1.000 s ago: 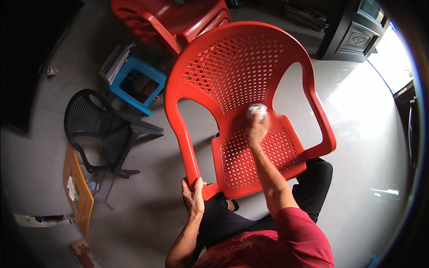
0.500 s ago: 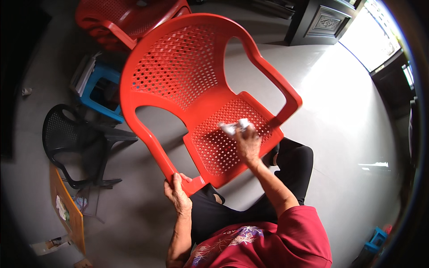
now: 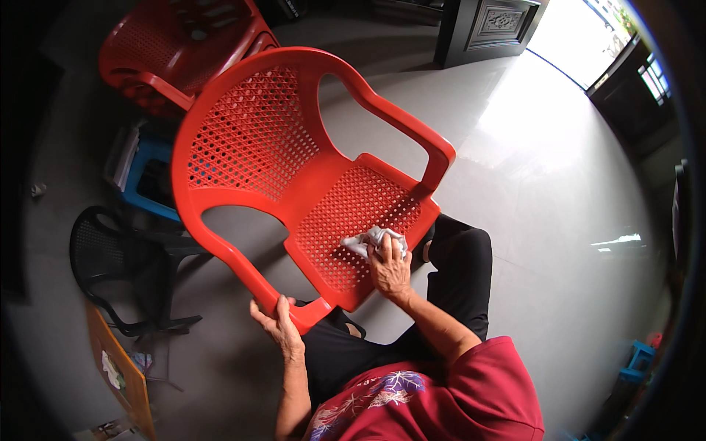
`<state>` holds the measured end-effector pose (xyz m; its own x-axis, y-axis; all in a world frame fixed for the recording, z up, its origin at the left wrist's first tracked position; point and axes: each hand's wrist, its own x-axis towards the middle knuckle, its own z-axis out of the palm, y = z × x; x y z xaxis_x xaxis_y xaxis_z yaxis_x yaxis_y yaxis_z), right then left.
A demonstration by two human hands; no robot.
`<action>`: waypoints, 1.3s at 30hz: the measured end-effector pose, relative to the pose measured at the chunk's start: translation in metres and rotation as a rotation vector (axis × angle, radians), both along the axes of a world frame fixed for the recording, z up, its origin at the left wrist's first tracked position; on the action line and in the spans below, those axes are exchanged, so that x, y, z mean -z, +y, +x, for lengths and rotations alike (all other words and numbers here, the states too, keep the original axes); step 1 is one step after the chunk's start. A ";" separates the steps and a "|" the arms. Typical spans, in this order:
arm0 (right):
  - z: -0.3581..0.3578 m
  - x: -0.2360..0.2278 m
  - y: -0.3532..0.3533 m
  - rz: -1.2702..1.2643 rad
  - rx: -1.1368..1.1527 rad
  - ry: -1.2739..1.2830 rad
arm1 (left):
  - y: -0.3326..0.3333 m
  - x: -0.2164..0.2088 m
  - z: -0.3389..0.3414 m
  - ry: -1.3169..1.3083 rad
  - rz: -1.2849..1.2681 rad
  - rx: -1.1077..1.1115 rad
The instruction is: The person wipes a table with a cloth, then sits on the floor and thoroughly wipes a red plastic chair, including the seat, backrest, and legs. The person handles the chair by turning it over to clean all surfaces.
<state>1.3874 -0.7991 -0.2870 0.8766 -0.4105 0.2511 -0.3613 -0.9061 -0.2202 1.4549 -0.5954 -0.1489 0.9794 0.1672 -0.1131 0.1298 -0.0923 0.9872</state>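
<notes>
While the red plastic chair [image 3: 294, 169] has swung round to the person's left since a second ago, the right hand [image 3: 390, 268] has drawn the crumpled white cloth [image 3: 373, 239] from the seat's back edge down to its front right corner, fingers pressing it flat. That suggests the wiping has covered most of the seat. Meanwhile the left hand [image 3: 278, 325] stays clenched round the front left leg, tilting the chair over the lap.

No screens, signs or labels can be made out. At the lower left edge, beside a wooden board [image 3: 121, 371], a small flat carton [image 3: 110, 428] is partly seen on the floor, pale with darker print; its details are blurred.
</notes>
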 end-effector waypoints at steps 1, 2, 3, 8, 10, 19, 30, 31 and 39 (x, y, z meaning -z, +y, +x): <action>0.002 0.000 -0.011 0.010 -0.016 0.031 | 0.004 0.004 0.008 -0.094 0.081 0.021; 0.009 -0.001 -0.023 -0.002 0.033 0.020 | 0.008 0.005 0.014 -0.190 0.165 0.034; 0.018 -0.002 -0.036 -0.011 0.081 0.011 | 0.009 0.003 0.019 -0.161 0.236 0.081; 0.096 -0.019 -0.097 0.220 0.460 -0.006 | -0.007 -0.021 0.027 0.022 0.208 0.155; 0.125 0.019 -0.115 0.018 0.410 -0.269 | -0.017 -0.025 0.025 0.061 0.037 0.116; 0.174 0.012 -0.013 0.103 -0.155 0.164 | -0.007 -0.022 0.025 0.109 0.067 0.144; 0.025 -0.021 0.053 0.213 -0.547 0.211 | -0.004 -0.014 0.026 0.037 0.032 0.140; 0.011 -0.021 0.043 0.206 -0.554 0.246 | -0.003 -0.013 0.027 0.040 0.047 0.138; -0.018 0.011 -0.084 0.517 0.323 -0.304 | -0.001 -0.009 0.024 0.021 0.005 0.168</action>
<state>1.3694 -0.8826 -0.2979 0.6112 -0.7735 0.1677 -0.4500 -0.5139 -0.7304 1.4793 -0.5968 -0.1394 0.9910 0.0023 -0.1337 0.1330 -0.1195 0.9839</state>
